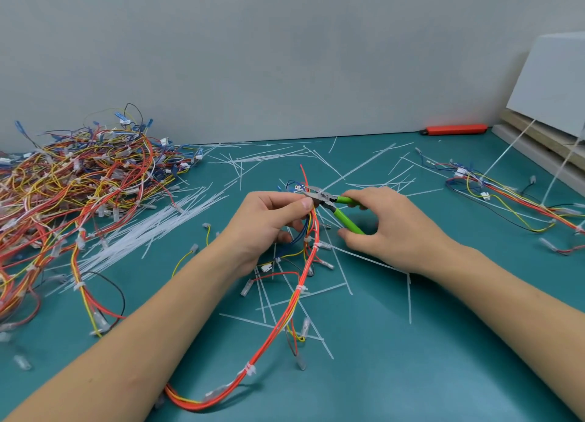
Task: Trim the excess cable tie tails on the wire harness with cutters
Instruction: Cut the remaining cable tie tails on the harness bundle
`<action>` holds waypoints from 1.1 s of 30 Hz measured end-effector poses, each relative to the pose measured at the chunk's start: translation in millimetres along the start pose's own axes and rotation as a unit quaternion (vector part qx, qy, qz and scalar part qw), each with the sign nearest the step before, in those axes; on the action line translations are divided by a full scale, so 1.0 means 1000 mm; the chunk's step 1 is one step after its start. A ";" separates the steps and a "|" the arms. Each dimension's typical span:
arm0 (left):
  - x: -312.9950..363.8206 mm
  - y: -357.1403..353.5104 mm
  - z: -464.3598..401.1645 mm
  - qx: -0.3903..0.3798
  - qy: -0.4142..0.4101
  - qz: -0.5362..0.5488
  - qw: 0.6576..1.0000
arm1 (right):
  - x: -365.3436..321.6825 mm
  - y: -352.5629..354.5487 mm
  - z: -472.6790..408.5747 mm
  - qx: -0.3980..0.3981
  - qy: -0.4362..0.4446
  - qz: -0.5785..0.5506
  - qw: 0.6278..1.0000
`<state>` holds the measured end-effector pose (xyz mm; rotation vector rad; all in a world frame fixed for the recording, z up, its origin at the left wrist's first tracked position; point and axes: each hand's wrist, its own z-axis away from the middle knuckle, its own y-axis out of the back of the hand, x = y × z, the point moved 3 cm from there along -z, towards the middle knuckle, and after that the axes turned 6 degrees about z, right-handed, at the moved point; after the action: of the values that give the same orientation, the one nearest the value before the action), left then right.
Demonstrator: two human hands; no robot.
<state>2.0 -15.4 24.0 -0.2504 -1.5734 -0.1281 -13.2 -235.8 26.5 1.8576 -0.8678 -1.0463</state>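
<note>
My left hand (269, 222) pinches the upper end of a wire harness (294, 298) of red, orange and yellow wires between thumb and fingers. The harness runs down toward me and curls left near the table's front edge, with white cable ties (302, 288) round it at intervals. My right hand (389, 228) grips the green handles of the cutters (335, 204). Their metal jaws point left and sit right at the harness, just above my left thumb. Whether a tie tail lies between the jaws is too small to tell.
A big pile of harnesses (79, 193) fills the left of the teal table (411, 358). Loose white cable ties (152, 228) and cut tails are scattered around my hands. Another harness (506, 197) lies at the right, a red utility knife (456, 129) by the wall, a white box (554, 83) far right.
</note>
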 end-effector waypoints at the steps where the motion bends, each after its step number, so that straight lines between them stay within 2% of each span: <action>1: 0.000 0.000 0.000 -0.002 0.000 -0.001 1.000 | 0.000 0.001 0.000 0.006 0.005 0.001 1.000; 5: 0.000 0.000 -0.001 -0.002 0.002 -0.003 1.000 | 0.000 0.001 0.000 0.003 0.001 0.000 1.000; 9: -0.002 0.001 -0.002 0.000 0.008 0.002 1.000 | 0.007 0.000 -0.001 0.001 -0.043 -0.015 0.999; 21: -0.002 -0.002 0.000 0.000 0.017 -0.001 1.000 | 0.000 0.002 0.000 -0.002 -0.002 -0.007 1.000; 27: -0.001 -0.001 0.000 0.005 0.018 0.007 1.000 | 0.005 0.000 -0.001 -0.004 -0.053 -0.039 0.998; 31: 0.001 -0.003 0.002 -0.002 0.009 0.011 1.000 | 0.001 0.001 0.001 0.021 -0.050 -0.011 0.998; 33: 0.001 -0.003 0.001 0.002 0.011 0.007 1.000 | -0.001 0.001 0.000 0.000 -0.042 -0.033 0.999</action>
<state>0.2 -17.9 25.5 -0.2552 -1.5506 -0.1161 -14.2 -235.2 27.8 1.8644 -0.8592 -1.1721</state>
